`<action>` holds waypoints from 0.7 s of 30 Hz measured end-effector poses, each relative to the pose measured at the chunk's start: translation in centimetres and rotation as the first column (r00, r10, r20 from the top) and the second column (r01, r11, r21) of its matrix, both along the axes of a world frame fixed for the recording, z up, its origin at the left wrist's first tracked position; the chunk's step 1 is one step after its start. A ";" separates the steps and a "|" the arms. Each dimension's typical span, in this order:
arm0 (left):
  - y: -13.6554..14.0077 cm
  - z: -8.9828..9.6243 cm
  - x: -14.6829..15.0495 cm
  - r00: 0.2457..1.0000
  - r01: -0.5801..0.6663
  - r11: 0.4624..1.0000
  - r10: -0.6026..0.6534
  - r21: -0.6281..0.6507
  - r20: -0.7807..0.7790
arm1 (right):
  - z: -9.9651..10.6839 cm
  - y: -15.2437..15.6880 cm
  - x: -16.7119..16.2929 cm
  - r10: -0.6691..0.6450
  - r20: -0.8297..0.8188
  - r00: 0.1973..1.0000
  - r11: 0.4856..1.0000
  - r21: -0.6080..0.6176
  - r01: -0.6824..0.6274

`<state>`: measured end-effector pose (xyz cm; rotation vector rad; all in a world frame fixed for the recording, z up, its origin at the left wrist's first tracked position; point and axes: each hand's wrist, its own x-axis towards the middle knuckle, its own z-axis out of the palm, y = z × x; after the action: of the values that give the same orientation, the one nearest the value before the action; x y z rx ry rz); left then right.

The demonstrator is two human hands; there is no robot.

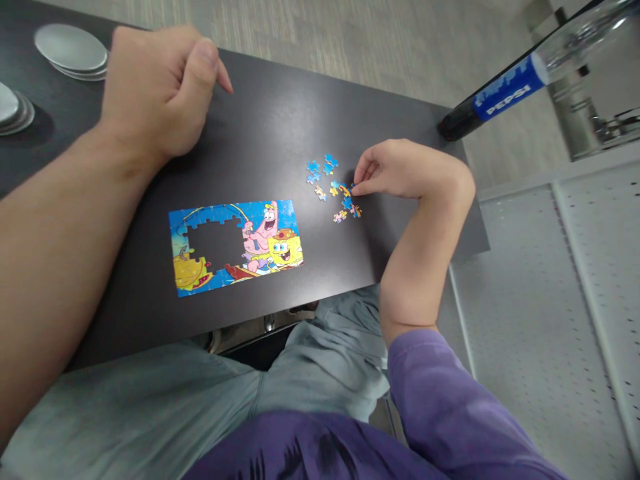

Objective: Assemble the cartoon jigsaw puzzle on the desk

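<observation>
A cartoon jigsaw puzzle (285, 251) lies on the dark table with a gap in its middle where the tabletop shows through. To its right is a loose group of several puzzle pieces (328, 165), mostly blue, some with yellow and pink. At the right edge of this group, my right hand (387, 168) pinches thumb and forefinger together at a puzzle piece (353, 189), mostly hidden by the fingertips. My left hand (157, 87) is curled into a loose fist above the far left part of the table, away from the puzzle; nothing shows in it.
A Pepsi bottle (510, 93) with dark liquid stands at the table's far right corner. Stacked silvery discs (70, 48) and another such stack (11, 110) sit at the far left. The table (280, 113) ends near my lap; a perforated white panel (540, 287) is to the right.
</observation>
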<state>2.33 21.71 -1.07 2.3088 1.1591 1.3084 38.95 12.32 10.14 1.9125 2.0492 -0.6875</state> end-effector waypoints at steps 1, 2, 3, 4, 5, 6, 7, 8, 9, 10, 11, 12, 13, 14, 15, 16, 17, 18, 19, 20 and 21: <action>0.3 -0.3 -0.1 1.000 0.017 1.000 -0.017 0.019 0.011 | -0.1 0.0 0.2 0.001 -0.026 1.000 1.000 0.016 -0.001; 0.7 -0.5 -0.1 0.999 0.032 0.999 -0.033 0.032 0.022 | -0.2 0.0 0.4 0.005 -0.048 0.999 0.999 0.034 -0.004; 1.1 -0.8 -0.2 0.999 0.046 0.998 -0.047 0.042 0.022 | -0.4 0.0 0.7 0.015 -0.063 0.998 0.998 0.058 -0.011; 1.4 -1.0 -0.3 0.998 0.052 0.997 -0.054 0.064 0.028 | -0.5 0.1 0.9 0.027 -0.063 0.998 0.997 0.073 -0.022; 1.7 -1.2 -0.3 0.997 0.065 0.995 -0.068 0.078 0.028 | -0.5 0.1 0.9 0.040 -0.058 0.998 0.995 0.093 -0.034; 1.9 -1.4 -0.3 0.997 0.069 0.994 -0.072 0.080 0.036 | -0.4 0.0 0.8 0.053 -0.054 0.997 0.993 0.112 -0.046; 2.1 -1.4 -0.3 0.996 0.079 0.993 -0.083 0.087 0.041 | -0.3 -0.1 0.5 0.058 -0.043 0.997 0.991 0.127 -0.052; 2.2 -1.5 -0.3 0.995 0.087 0.991 -0.091 0.097 0.038 | 0.0 -0.2 0.0 0.051 -0.026 0.998 0.989 0.137 -0.047; 2.2 -1.5 -0.3 0.994 0.095 0.990 -0.099 0.106 0.037 | 0.3 -0.4 -0.7 0.025 0.005 1.000 0.990 0.141 -0.026; 2.2 -1.5 -0.3 0.994 0.101 0.988 -0.107 0.117 0.039 | 0.6 -0.6 -1.4 -0.019 0.047 0.999 0.991 0.137 0.013; 2.2 -1.4 -0.2 0.992 0.110 0.986 -0.116 0.128 0.040 | 0.8 -0.7 -2.0 -0.067 0.088 0.994 0.990 0.132 0.055; 2.2 -1.4 -0.1 0.991 0.116 0.984 -0.123 0.139 0.049 | 1.0 -0.8 -2.5 -0.100 0.120 0.988 0.988 0.132 0.084; 2.2 -1.3 -0.1 0.990 0.116 0.982 -0.126 0.149 0.059 | 1.1 -0.9 -2.8 -0.105 0.128 0.986 0.988 0.123 0.090; 2.2 -1.3 0.0 0.990 0.121 0.980 -0.131 0.155 0.056 | 1.1 -0.9 -2.8 -0.106 0.107 0.989 0.989 0.118 0.093; 2.2 -1.2 0.0 0.990 0.123 0.981 -0.131 0.153 0.045 | 1.0 -0.9 -2.6 -0.095 0.071 0.993 0.990 0.114 0.087; 2.3 -1.2 0.0 0.991 0.129 0.981 -0.133 0.146 0.022 | 0.9 -0.8 -2.2 -0.090 0.024 0.996 0.990 0.111 0.086; 2.4 -1.2 0.0 0.991 0.134 0.981 -0.135 0.140 0.001 | 0.7 -0.7 -1.7 -0.071 -0.026 0.997 0.993 0.097 0.073; 2.5 -1.2 -0.1 0.991 0.129 0.981 -0.130 0.144 -0.002 | 0.5 -0.6 -1.2 -0.052 -0.059 0.997 0.994 0.098 0.058; 2.7 -1.2 -0.3 0.990 0.134 0.979 -0.138 0.150 0.014 | 0.3 -0.5 -0.8 -0.026 -0.094 0.995 0.994 0.102 0.036; 2.9 -1.2 -0.5 0.980 0.188 0.971 -0.195 0.145 0.038 | 0.2 -0.4 -0.5 0.001 -0.143 0.990 0.992 0.126 0.017; 3.1 -1.3 -0.7 0.968 0.227 0.961 -0.240 0.156 0.072 | 0.1 -0.4 -0.6 0.024 -0.209 0.978 0.988 0.157 0.010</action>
<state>1.62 24.79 -2.35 2.3724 0.7570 1.4326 38.35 11.90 10.19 1.9908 2.2999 -0.7777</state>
